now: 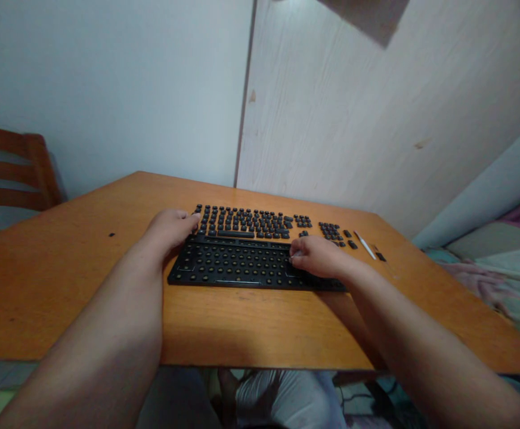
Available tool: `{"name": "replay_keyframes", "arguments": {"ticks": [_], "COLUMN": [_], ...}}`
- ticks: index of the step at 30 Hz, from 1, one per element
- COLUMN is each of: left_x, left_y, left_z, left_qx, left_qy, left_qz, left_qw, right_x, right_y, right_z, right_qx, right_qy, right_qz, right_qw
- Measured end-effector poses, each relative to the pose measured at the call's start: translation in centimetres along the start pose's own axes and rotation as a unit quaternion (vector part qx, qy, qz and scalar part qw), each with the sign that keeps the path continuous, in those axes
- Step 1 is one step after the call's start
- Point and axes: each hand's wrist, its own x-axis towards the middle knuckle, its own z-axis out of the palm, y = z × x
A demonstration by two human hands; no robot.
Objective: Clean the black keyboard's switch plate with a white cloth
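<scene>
The keyboard base [237, 262], its key positions exposed in rows without caps, lies flat on the bench [206, 333], long side toward the person. The right hand [316, 255] is over its right part, fingers curled inward in a nearly closed grip, the tips at the board's surface; whether they pinch a small piece cannot be told. The left hand [170, 226] is at the base's upper left corner, thumb and fingers pointing toward the end of the keycap rows; how far its grip is open, and whether it has hold of a cap, is unclear. Good handling here would likely mean keeping the base flat, bringing the fingertips straight over one position and pressing evenly, without brushing the neighbouring parts. Just beyond the base, the black keycaps [260, 221] lie in keyboard order, with a long spacebar [235, 234] in the nearest row and a number-pad cluster [330, 232] to the right; a light sleeve of motion there could disturb that order. Farther right lie a white pen-like tool [364, 245] and small dark pieces [380, 256]. A wooden chair [7, 167] stands at far left.
</scene>
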Motion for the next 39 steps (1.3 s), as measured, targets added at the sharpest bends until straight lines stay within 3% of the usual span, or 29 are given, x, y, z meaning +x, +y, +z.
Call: {"name": "replay_keyframes", "arguments": {"ticks": [7,11,18,31,39], "left_x": [-0.2,-0.5,-1.1,-1.4,-0.7], "left_y": [0.1,0.4,0.9,1.1,0.6], "left_z": [0.2,0.2,0.0,0.2,0.5], "left_qx": [0.015,0.016,0.012,0.005,-0.031], "left_qy": [0.011,0.013,0.006,0.009,0.008], "left_qz": [0.041,0.043,0.048,0.027,-0.007], "left_qw": [0.999,0.999,0.999,1.0,0.999], "right_x": [0.0,0.6,1.7,5.9,6.9], "right_y": [0.9,0.0,-4.9,-14.3,-17.4], "right_z": [0.4,0.8,0.6,2.1,2.3], "right_qx": [0.111,0.193,0.216,0.138,0.075], "right_qy": [0.03,0.045,-0.01,0.009,0.029], "right_qz": [-0.031,-0.066,-0.135,-0.251,-0.301], "right_qw": [0.993,0.978,0.967,0.958,0.95]}}
